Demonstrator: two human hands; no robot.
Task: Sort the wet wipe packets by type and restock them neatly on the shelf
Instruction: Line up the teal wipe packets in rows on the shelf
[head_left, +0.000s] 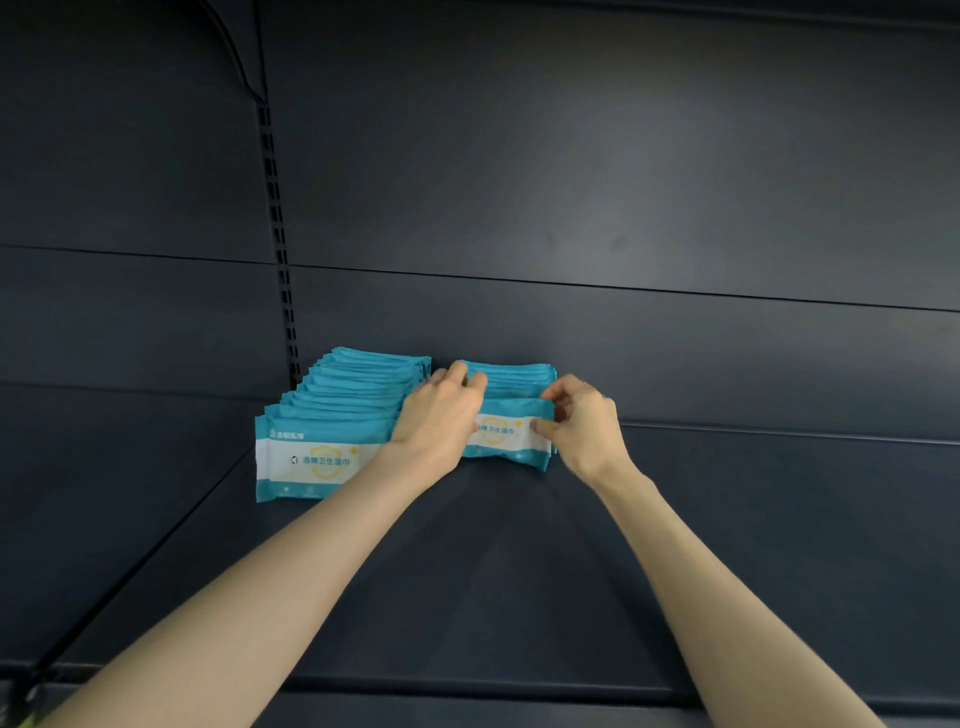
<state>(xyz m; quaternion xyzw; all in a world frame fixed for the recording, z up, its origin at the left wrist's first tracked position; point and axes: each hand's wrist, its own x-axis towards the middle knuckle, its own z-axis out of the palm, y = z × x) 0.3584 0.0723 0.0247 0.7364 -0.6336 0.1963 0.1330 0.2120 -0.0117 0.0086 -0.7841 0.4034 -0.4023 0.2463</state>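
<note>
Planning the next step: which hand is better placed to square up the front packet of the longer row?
Likely left. The left hand lies over the gap between the rows, right beside the longer row; the right hand pinches the far end of the shorter row's front packet.

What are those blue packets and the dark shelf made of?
The packets look like thin, soft plastic film, probably: smooth printed teal-and-white faces and thin flat edges. The shelf looks like painted sheet metal, dark and matte: smooth, flat, with a dull sheen. The slotted upright behind suggests metal too.
</note>
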